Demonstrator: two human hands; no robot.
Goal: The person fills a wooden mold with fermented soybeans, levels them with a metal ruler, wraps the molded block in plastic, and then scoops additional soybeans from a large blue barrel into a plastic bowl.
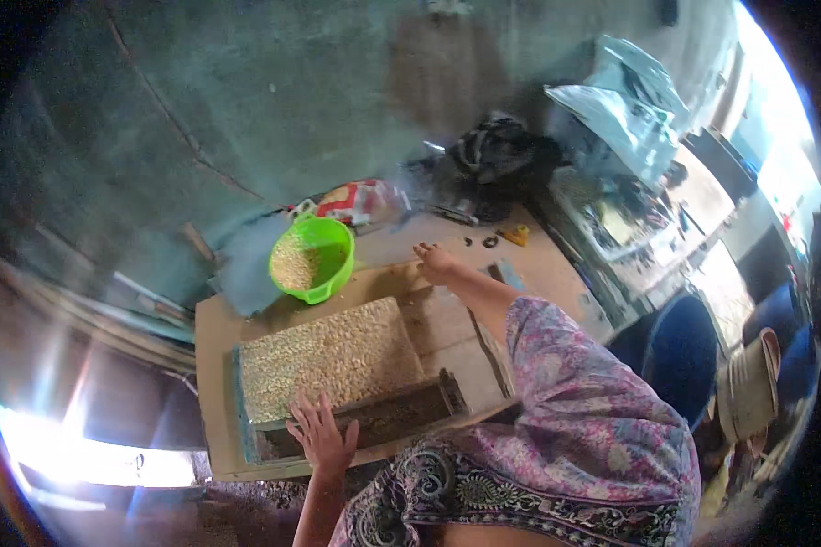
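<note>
A rectangular layer of pale beans or kernels [328, 358] covers the left part of a shallow wooden frame [249, 410] on the table. My left hand [324, 439] is over the near edge of this layer, its fingers spread; whether the fingertips touch the kernels I cannot tell. Past the far right corner of the layer, my right hand [437, 263] reaches over the board with its fingers stretched out and nothing visible in them. A bright green bowl [337, 264], tilted and partly filled with similar pale kernels, stands just behind the layer.
Against the wall lie a red-and-white package [363, 202] and dark plastic bags [502, 155]. A yellow object [516, 235] rests at the table's far right. Farther right are a cluttered tray [634, 237], a pale plastic bag [634, 118], a blue barrel-like container [680, 356] and a woven basket [751, 387].
</note>
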